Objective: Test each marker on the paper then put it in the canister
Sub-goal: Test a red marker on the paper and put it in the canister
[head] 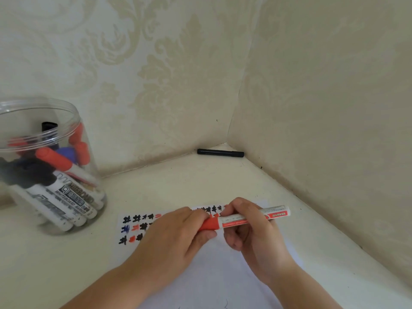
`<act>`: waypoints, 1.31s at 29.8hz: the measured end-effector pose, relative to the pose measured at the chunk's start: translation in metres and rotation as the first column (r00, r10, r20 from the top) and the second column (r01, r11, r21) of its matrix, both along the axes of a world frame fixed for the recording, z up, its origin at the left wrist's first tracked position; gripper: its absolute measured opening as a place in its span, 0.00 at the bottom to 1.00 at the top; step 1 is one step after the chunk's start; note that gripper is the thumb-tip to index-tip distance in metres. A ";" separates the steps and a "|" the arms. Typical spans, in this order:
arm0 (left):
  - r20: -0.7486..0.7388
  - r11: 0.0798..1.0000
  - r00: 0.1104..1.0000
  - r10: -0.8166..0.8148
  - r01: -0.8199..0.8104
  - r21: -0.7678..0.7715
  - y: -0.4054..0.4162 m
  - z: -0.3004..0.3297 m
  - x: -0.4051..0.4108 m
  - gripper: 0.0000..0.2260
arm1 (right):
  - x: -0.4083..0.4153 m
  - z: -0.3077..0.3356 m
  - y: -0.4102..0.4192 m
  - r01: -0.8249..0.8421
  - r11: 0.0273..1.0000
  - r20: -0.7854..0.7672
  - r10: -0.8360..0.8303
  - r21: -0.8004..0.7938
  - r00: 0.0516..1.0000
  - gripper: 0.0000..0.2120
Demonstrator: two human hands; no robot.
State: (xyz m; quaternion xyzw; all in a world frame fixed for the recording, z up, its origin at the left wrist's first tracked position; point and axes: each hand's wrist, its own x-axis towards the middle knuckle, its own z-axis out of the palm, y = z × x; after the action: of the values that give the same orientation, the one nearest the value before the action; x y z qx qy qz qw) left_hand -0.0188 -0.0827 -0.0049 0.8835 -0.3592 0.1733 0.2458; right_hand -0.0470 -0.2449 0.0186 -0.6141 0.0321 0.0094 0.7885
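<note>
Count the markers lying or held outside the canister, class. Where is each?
2. A red-capped marker is held over the paper by the left hand and right hand. A black marker lies in the far corner. The hands may hide others.

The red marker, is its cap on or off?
On. The red cap sits on the red marker; left hand grips it, right hand holds the barrel.

head view, close, looking down forward

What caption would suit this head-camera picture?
Both hands, left hand and right hand, grip a red marker above scribbled paper, canister nearby.
</note>
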 end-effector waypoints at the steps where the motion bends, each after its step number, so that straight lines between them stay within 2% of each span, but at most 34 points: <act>1: -0.003 1.000 1.000 -0.006 0.006 0.011 0.000 0.001 -0.001 0.15 | -0.001 0.000 0.002 0.021 0.999 -0.016 -0.021 0.035 1.000 0.11; 4: -0.009 0.998 0.999 -0.053 0.054 0.030 0.000 0.001 -0.003 0.15 | -0.003 -0.001 0.007 0.058 0.995 -0.034 -0.055 0.086 0.998 0.09; 8: -0.058 0.997 0.996 -0.074 0.075 0.003 0.000 -0.006 -0.003 0.16 | -0.005 0.000 0.011 0.102 0.994 -0.025 -0.101 0.042 0.995 0.10; 11: -0.165 0.986 0.982 -0.091 0.066 -0.155 0.003 -0.002 -0.001 0.13 | -0.002 0.006 0.011 0.055 0.998 -0.012 -0.055 -0.018 0.998 0.13; 14: -0.262 0.907 0.961 -0.090 -0.029 -0.420 0.006 0.022 -0.003 0.08 | 0.001 0.017 0.005 0.033 0.999 -0.030 -0.033 -0.012 0.999 0.18; 17: -0.149 0.870 0.984 -0.101 0.015 -0.493 0.012 0.050 -0.007 0.09 | 0.001 0.028 0.001 0.073 0.997 0.002 -0.073 -0.008 0.997 0.26; 18: -0.096 0.863 0.991 -0.095 0.034 -0.505 0.015 0.060 -0.008 0.07 | 0.002 0.032 0.002 0.082 0.997 0.010 -0.082 0.003 0.997 0.26; 20: -0.016 0.814 0.998 -0.066 0.045 -0.579 0.028 0.080 -0.011 0.05 | 0.005 0.039 0.006 0.097 0.995 -0.004 -0.097 0.020 0.995 0.20; 24: 0.123 0.650 0.984 0.131 0.009 -0.760 0.070 0.119 -0.022 0.05 | 0.009 0.043 0.018 0.109 0.994 -0.056 -0.110 -0.027 0.992 0.13; 26: 0.173 0.594 0.945 0.277 -0.027 -0.804 0.097 0.135 -0.026 0.05 | 0.010 0.040 0.025 0.094 0.994 -0.083 -0.099 -0.058 0.992 0.12; 29: 0.239 0.642 0.822 0.516 -0.187 -0.743 0.137 0.154 -0.022 0.05 | 0.015 0.032 0.038 0.054 0.996 -0.128 -0.062 -0.069 0.990 0.12; 33: 0.272 0.732 0.724 0.634 -0.449 -0.513 0.163 0.158 0.000 0.09 | 0.024 0.027 0.057 0.028 0.998 -0.149 -0.037 -0.062 0.988 0.11; 36: 0.309 0.786 0.722 0.619 -0.569 -0.242 0.165 0.152 0.013 0.10 | 0.031 0.025 0.069 0.011 0.996 -0.142 -0.023 -0.086 0.990 0.11; 39: 0.211 0.785 0.768 0.605 -0.619 -0.001 0.162 0.147 0.022 0.13 | 0.036 0.024 0.077 -0.003 0.992 -0.127 -0.013 -0.127 0.992 0.11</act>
State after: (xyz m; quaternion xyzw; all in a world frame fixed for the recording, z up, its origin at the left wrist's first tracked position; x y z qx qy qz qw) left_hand 0.0034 0.0797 0.1418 0.9381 -0.0803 0.3191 0.1082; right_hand -0.0110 -0.1677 0.0427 -0.6610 0.0844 0.0446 0.7443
